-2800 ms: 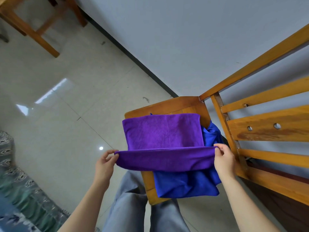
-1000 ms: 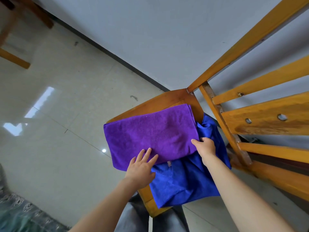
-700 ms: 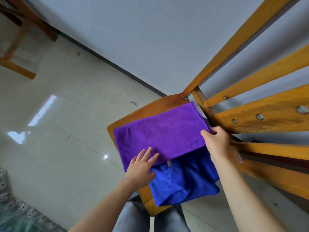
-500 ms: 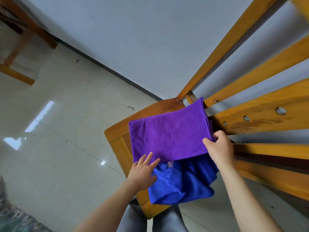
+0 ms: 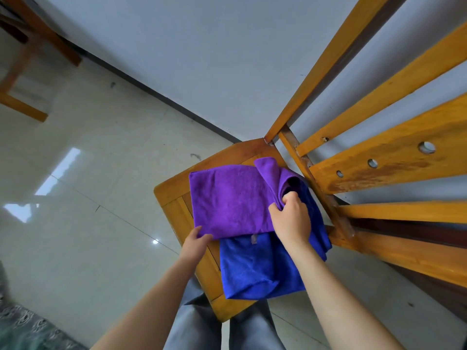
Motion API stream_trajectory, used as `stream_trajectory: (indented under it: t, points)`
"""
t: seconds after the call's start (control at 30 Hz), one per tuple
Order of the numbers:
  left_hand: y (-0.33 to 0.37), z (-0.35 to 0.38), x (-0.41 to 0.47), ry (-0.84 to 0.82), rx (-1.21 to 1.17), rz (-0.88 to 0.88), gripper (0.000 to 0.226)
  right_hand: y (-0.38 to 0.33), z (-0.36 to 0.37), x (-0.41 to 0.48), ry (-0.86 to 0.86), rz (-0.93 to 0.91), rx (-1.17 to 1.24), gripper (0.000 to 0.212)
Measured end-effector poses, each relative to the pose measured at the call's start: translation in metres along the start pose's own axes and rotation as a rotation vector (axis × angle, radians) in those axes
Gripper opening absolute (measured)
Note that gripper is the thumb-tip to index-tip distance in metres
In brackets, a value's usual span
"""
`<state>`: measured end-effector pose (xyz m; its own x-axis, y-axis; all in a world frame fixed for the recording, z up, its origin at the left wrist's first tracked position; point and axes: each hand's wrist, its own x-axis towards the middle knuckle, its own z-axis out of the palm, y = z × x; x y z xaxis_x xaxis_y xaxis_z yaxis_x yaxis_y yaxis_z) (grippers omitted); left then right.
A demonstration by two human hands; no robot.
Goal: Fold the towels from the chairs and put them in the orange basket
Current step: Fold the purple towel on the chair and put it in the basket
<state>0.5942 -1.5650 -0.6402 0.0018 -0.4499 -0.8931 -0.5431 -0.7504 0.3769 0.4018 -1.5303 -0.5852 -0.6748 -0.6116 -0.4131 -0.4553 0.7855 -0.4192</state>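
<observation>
No legible text, brand, number or sign anywhere. At the near edge of the purple towel [image 5: 227, 200], hanging over the blue cloth beneath, a small sewn tag [image 5: 254, 239], too small and blurred to read.
</observation>
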Motion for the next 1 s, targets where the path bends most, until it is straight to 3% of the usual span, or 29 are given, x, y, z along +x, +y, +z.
stream_trajectory:
  t: [0.23, 0.37, 0.47, 0.57, 0.73, 0.8, 0.9, 1.0]
  points:
    - [-0.005, -0.01, 0.014, 0.015, -0.274, -0.153, 0.038, -0.047, 0.03, -0.012, -0.164, -0.079, 0.342, 0.028]
    - [-0.008, -0.013, 0.014, 0.035, -0.349, -0.166, 0.029, -0.06, 0.059, -0.028, -0.409, -0.162, 0.315, 0.014]
    - [-0.01, -0.015, 0.016, 0.045, -0.372, -0.17, 0.03, -0.054, 0.076, -0.028, -0.536, -0.05, 0.239, 0.016]
    - [-0.009, -0.02, 0.018, 0.036, -0.379, -0.166, 0.028, -0.048, 0.077, -0.025, -0.485, 0.079, 0.265, 0.015]
    - [-0.009, -0.024, 0.02, 0.015, -0.378, -0.154, 0.023, -0.057, 0.062, -0.041, -0.085, 0.1, 0.522, 0.014]
    - [-0.01, -0.023, 0.019, 0.018, -0.382, -0.152, 0.021, -0.06, 0.062, -0.05, 0.016, 0.018, 0.552, 0.015]
    - [-0.011, -0.023, 0.018, 0.012, -0.371, -0.152, 0.022, -0.064, 0.076, -0.057, -0.044, -0.209, 0.485, 0.015]
    - [-0.014, -0.025, 0.018, -0.008, -0.378, -0.157, 0.029, -0.069, 0.091, -0.048, -0.28, -0.317, 0.268, 0.019]
